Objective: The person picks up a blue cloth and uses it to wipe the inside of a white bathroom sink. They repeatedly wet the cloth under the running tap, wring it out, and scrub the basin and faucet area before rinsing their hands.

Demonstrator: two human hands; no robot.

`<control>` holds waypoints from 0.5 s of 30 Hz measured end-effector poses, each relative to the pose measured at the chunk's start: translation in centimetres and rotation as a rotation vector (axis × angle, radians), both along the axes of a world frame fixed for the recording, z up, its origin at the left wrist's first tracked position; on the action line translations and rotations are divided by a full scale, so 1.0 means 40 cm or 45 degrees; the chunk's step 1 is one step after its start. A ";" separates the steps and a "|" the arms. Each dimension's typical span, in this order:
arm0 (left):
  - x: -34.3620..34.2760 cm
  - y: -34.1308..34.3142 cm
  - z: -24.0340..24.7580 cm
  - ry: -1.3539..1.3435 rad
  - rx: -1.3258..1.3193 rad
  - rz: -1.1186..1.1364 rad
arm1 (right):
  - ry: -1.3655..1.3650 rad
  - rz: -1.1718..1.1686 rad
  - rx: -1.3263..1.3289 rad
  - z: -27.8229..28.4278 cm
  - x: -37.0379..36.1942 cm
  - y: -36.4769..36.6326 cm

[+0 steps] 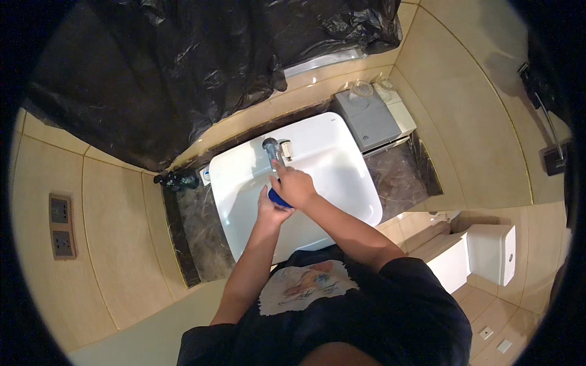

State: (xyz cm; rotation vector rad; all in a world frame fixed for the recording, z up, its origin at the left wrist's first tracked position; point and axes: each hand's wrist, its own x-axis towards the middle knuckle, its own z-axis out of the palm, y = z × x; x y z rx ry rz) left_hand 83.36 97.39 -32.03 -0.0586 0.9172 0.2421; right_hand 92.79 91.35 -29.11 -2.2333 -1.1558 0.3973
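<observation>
A single head-worn fisheye view looks steeply down, from fairly close above, onto the white sink [342, 177] and the person's forearms.

Two hands [287, 195], one white basin [329, 158], one tap [271, 148]

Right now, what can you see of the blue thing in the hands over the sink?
The blue thing shows only as a small, deep blue patch with a rounded lower edge; its kind and material cannot be told. It sits between both hands over the white sink basin, just below the chrome tap. The left hand cups it from beneath, and the right hand lies over its top, hiding most of it.
</observation>
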 end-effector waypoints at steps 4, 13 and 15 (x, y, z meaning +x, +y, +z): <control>-0.054 0.010 -0.030 0.081 0.116 -0.110 | 0.332 -0.127 0.210 -0.038 -0.033 -0.055; -0.006 -0.116 -0.057 -0.869 0.673 -0.205 | 0.331 -0.327 0.302 -0.054 -0.114 -0.143; 0.007 -0.111 -0.091 -1.027 0.668 -0.169 | 0.283 -0.291 0.345 -0.049 -0.109 -0.144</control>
